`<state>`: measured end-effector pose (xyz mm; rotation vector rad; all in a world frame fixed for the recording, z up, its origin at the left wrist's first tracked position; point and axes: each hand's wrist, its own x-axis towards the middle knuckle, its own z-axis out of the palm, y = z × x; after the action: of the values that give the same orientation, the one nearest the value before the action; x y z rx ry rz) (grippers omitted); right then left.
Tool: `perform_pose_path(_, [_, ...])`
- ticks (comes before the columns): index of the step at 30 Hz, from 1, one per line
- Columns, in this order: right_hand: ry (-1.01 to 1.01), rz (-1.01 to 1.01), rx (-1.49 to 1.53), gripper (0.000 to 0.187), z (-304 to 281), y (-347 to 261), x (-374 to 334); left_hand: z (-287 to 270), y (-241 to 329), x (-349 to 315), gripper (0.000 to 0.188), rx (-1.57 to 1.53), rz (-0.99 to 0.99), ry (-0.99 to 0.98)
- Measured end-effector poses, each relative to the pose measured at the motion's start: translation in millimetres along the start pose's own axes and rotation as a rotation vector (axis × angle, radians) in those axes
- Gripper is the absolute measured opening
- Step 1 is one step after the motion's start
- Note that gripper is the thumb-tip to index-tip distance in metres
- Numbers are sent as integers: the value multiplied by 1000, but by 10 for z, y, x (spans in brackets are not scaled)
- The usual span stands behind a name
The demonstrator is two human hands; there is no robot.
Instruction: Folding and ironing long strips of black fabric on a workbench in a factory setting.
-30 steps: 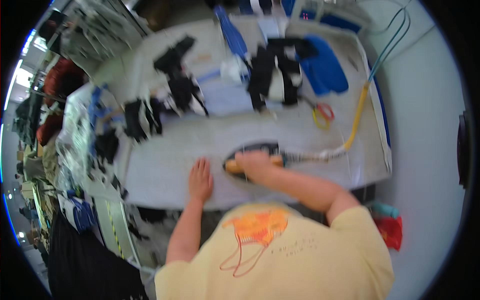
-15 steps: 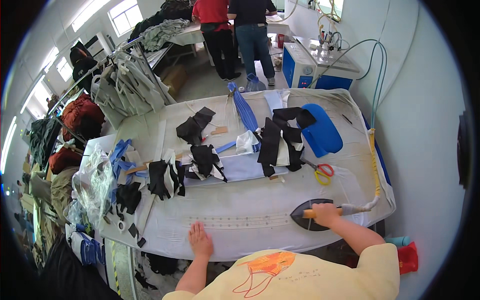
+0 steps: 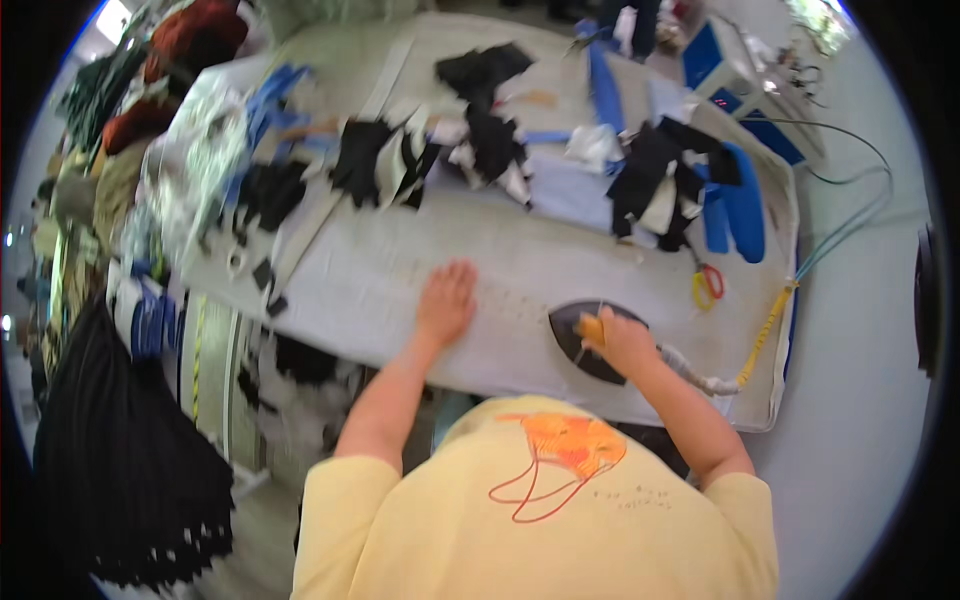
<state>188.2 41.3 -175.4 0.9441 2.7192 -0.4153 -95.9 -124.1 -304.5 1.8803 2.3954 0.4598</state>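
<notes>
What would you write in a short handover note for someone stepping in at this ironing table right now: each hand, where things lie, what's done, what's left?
Left hand: flat on the pale cloth, fingers spread, holding it down.
Right hand: closed on the iron, which sits on the cloth at the table's near edge.
Nearby: scissors beyond the iron; black pieces and blue pieces piled at the far side.
Done: cannot tell how much of the cloth is pressed.
Left: probably the stretch between the two hands, and likely the piles.

One head-worn fisheye looks steeply down from above the person's shoulders, close in; the ironing table stretches toward twelve o'clock, edges bending.
</notes>
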Motion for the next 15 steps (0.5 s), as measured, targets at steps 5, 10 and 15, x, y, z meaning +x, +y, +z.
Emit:
perform_pose_path(5, [-183, -131, 50, 47, -13, -1083, 866, -346, -1111, -380, 61, 131, -270, -33])
perform_pose_path(10, [-85, -340, 134, 36, 70, -2029, 1523, -516, -1611, -661, 56, 20, -351, 192])
perform_pose_path(15, [-120, -252, 512, 24, 189, -2648, 1952, -410, -1660, -743, 49, -70, -392, 424])
